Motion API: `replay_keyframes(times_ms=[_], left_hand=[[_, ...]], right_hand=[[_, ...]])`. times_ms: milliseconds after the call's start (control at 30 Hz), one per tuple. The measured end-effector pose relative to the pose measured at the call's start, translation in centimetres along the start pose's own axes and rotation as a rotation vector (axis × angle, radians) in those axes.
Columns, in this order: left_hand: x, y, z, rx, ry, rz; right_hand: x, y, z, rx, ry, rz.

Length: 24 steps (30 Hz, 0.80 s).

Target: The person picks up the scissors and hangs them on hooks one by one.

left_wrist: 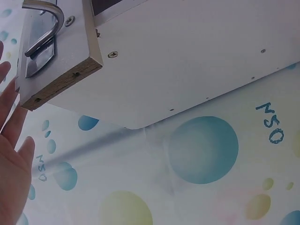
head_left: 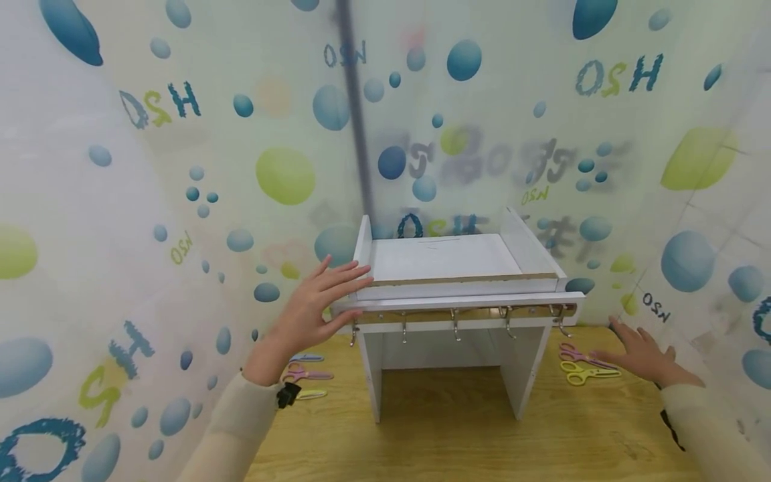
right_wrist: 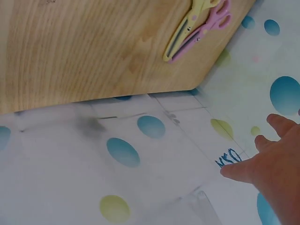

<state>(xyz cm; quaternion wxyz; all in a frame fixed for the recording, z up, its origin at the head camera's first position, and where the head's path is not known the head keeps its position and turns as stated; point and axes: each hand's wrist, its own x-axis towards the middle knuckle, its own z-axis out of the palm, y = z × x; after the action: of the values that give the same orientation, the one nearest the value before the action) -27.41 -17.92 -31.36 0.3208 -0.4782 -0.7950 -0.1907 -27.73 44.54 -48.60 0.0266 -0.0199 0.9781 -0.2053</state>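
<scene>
Taking the white shelf unit [head_left: 434, 256] as the centre of a clock face in the head view, the left hand [head_left: 316, 301] sits at nine o'clock, its fingers extended and loosely spread at the left end of the hook rail [head_left: 427, 328]; it grips nothing, and whether the fingertips actually touch the unit I cannot tell. The right hand [head_left: 647, 355] is out between three and four o'clock, apart from the unit, fingers spread and holding nothing. The shelf unit stands upright on the wooden table [head_left: 446, 448], two side panels serving as its legs, with a tray-like top and the rail running across its front. Five metal hooks [head_left: 456, 325] hang along that rail. In the left wrist view, a screw head [left_wrist: 113, 55] shows on the side panel, near the rail's bare end. At eight o'clock, blue scissors [head_left: 308, 358], pink scissors [head_left: 319, 375] and yellow scissors [head_left: 311, 394] lie one below another, partly hidden by the left arm. At four o'clock, a purple-pink pair [head_left: 581, 356] and a yellow pair [head_left: 593, 372] lie side by side near the right thumb. From ten round to two o'clock, a sheet [head_left: 199, 147] printed with bubbles and "H2O" lettering rises behind.
</scene>
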Motion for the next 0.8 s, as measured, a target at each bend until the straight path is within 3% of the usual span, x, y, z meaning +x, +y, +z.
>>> replay_keyframes(times_ms=[233, 467, 600, 800], left_hand=[[-0.6, 0.0, 0.6, -0.076, 0.025, -0.012], [-0.6, -0.3, 1.0, -0.175, 0.034, -0.108], [-0.6, -0.2, 1.1, -0.199, 0.043, -0.144], [-0.7, 0.0, 1.4, -0.202, 0.066, -0.173]], right_hand=[[-0.1, 0.5, 1.4, 0.000, -0.022, 0.010], [-0.2, 0.6, 2.6, -0.007, 0.015, -0.066], [-0.3, 0.6, 3.3, 0.046, 0.015, -0.104], [-0.6, 1.1, 4.1, 0.124, -0.042, -0.040]])
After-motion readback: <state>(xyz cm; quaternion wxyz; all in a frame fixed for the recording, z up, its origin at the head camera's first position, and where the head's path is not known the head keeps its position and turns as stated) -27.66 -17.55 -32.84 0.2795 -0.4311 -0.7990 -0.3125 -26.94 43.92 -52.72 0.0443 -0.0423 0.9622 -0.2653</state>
